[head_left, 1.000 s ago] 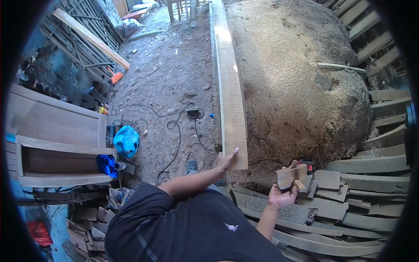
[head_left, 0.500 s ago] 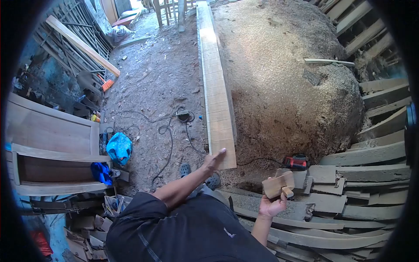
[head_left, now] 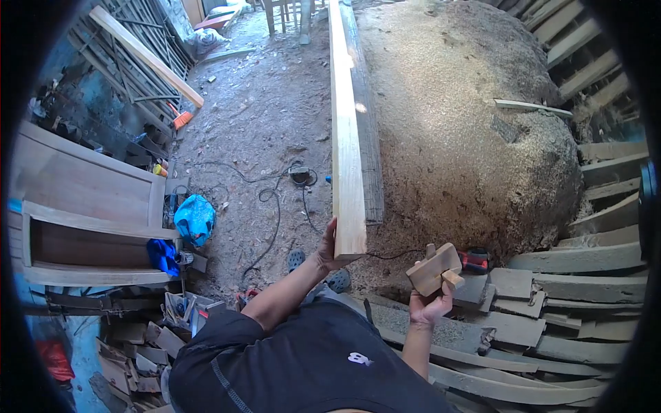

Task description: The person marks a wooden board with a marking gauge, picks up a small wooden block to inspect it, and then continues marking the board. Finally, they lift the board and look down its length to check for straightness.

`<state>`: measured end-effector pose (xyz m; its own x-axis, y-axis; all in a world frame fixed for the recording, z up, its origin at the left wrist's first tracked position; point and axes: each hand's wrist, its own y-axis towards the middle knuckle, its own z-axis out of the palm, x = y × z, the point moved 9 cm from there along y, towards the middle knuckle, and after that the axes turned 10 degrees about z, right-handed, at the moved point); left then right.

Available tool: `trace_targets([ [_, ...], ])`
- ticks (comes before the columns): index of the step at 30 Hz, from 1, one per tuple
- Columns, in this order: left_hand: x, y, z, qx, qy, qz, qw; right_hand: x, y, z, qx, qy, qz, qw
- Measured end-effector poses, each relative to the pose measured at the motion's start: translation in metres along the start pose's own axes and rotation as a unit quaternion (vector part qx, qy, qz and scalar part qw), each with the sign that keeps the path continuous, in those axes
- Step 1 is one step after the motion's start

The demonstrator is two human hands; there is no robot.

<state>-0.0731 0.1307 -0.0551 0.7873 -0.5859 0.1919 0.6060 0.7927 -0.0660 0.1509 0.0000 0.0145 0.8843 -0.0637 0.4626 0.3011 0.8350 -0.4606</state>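
My left hand (head_left: 329, 246) grips the near end of a long pale wooden plank (head_left: 348, 158) at its left edge, fingers partly hidden behind the wood. The plank is tilted up off the darker, rough beam (head_left: 372, 172) beneath it. To the right, my right hand (head_left: 431, 308) is closed around a wooden marking gauge (head_left: 434, 270), a block with a short stem through it, raised apart from the plank.
A red and black power tool (head_left: 474, 260) lies beyond the gauge. Cut boards (head_left: 571, 261) are piled at right beside a sawdust mound (head_left: 454, 138). A cord with a socket box (head_left: 300, 175) crosses the floor near a blue bag (head_left: 195, 220).
The plank has gone from lying flat on the beam to being turned up by my left hand, which now holds its edge. The marking gauge has turned slightly and moved up a little.
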Motion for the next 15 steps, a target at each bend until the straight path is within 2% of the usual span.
trace_targets([
  [2,-0.011,-0.003,0.003,-0.079,0.226,0.065,0.969,-0.003,0.002,0.006,0.002,0.001,0.001,1.000],
  [3,-0.011,-0.004,-0.001,-0.078,0.223,0.065,0.969,-0.006,0.002,0.009,0.008,0.007,0.002,1.000],
  [4,-0.022,-0.008,-0.021,-0.164,0.358,0.077,0.916,-0.006,0.002,0.012,0.014,0.013,0.003,1.000],
  [5,-0.038,-0.016,-0.039,-0.246,0.483,0.086,0.836,-0.006,0.002,0.012,0.014,0.012,0.003,1.000],
  [6,-0.038,-0.018,-0.053,-0.248,0.482,0.084,0.836,-0.007,0.002,0.012,0.029,0.014,0.003,0.999],
  [8,-0.052,-0.048,-0.094,-0.433,0.614,0.017,0.660,-0.007,-0.006,0.009,0.043,0.016,0.002,0.999],
  [9,-0.046,-0.053,-0.034,-0.424,0.659,0.099,0.613,-0.006,-0.008,0.010,0.043,0.018,0.000,0.999],
  [10,-0.052,-0.049,-0.049,-0.420,0.662,0.100,0.613,-0.005,-0.009,0.010,0.045,0.023,-0.004,0.999],
  [12,-0.054,-0.050,-0.115,-0.415,0.553,0.102,0.715,-0.004,-0.016,0.000,0.031,0.034,-0.013,0.999],
  [13,-0.053,-0.047,-0.128,-0.404,0.519,0.107,0.746,-0.003,-0.015,-0.002,0.024,0.044,-0.019,0.999],
  [15,-0.046,-0.045,-0.088,-0.399,0.506,0.102,0.758,-0.003,-0.016,-0.006,0.014,0.041,-0.023,0.999],
])
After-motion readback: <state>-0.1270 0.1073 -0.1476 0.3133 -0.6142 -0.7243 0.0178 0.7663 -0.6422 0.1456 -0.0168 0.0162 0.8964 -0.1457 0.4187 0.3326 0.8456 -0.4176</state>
